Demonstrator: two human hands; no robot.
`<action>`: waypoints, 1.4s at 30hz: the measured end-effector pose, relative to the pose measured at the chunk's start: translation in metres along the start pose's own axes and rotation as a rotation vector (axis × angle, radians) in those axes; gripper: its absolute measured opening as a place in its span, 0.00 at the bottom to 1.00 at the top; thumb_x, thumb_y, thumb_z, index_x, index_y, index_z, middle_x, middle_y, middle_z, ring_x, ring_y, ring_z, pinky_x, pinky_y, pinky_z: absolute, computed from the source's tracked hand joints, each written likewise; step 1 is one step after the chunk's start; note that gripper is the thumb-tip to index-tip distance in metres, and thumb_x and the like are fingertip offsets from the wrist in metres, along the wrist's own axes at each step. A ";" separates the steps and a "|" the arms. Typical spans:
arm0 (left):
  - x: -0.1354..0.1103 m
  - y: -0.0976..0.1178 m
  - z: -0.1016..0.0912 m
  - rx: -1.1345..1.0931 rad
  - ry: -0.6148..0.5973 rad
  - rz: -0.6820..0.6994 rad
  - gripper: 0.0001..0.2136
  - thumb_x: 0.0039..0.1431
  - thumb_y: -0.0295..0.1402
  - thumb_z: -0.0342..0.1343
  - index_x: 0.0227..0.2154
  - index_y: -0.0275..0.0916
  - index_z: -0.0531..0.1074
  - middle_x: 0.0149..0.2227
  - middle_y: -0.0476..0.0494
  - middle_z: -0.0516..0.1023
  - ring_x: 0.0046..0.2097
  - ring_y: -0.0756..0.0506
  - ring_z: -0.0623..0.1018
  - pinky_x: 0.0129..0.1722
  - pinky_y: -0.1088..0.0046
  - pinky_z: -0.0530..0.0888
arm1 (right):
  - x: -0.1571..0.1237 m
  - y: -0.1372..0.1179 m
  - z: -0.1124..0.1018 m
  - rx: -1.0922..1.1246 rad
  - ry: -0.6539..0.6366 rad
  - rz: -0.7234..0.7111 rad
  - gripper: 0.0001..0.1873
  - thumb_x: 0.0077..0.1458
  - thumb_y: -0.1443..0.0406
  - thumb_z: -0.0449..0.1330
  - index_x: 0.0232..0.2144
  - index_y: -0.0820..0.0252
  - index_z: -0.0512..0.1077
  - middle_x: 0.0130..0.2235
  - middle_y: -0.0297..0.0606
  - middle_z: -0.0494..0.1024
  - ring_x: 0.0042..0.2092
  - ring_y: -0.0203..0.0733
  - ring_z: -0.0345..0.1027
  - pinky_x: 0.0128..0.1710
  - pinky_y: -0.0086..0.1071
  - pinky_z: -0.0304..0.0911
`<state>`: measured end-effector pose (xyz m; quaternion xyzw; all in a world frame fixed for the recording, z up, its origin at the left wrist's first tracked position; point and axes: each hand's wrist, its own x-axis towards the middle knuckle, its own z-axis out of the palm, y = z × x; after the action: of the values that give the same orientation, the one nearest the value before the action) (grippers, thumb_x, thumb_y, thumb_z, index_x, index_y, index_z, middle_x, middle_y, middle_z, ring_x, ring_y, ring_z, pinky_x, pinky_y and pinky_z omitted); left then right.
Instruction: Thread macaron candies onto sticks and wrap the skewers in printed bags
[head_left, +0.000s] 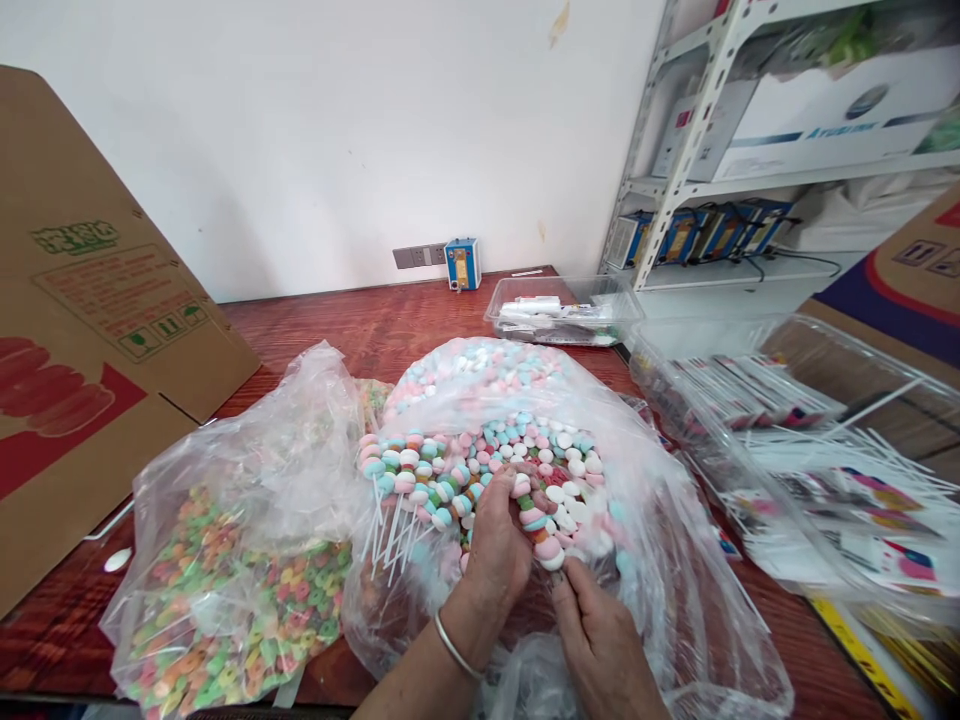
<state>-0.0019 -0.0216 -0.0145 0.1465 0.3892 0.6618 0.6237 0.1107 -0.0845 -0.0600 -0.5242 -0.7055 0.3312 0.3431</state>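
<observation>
My left hand (pixel 491 550), with a silver bangle at the wrist, is closed around a candy skewer (pixel 535 520) of stacked pink, white, blue, green and orange pieces. At its lower end my right hand (pixel 600 625) pinches; the stick there is hidden by the fingers. Both hands are over a large open clear plastic bag (pixel 675 560) of pastel round candies (pixel 570 495). Left of my hands, several threaded candy skewers (pixel 412 470) lie on the bag with white sticks pointing toward me. A second clear bag holds colourful ring candies (pixel 247 610).
A cardboard box (pixel 97 300) stands at the left. On the right, a clear plastic bin (pixel 750 500) holds white sticks and printed packets. A smaller clear tray (pixel 559 325) and a blue device (pixel 463 264) sit near the wall. A white metal shelf (pixel 697 140) rises behind at right.
</observation>
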 end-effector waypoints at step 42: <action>-0.031 -0.026 0.001 0.004 -0.035 0.225 0.15 0.64 0.48 0.49 0.45 0.44 0.59 0.25 0.57 0.63 0.19 0.56 0.60 0.19 0.81 0.65 | -0.017 0.021 0.017 -0.282 0.170 -0.302 0.24 0.70 0.58 0.40 0.49 0.63 0.71 0.29 0.46 0.82 0.21 0.46 0.75 0.19 0.33 0.66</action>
<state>0.0229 -0.0525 -0.0228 0.2019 0.3606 0.7241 0.5521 0.1109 -0.0981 -0.0892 -0.4816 -0.7837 0.1288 0.3705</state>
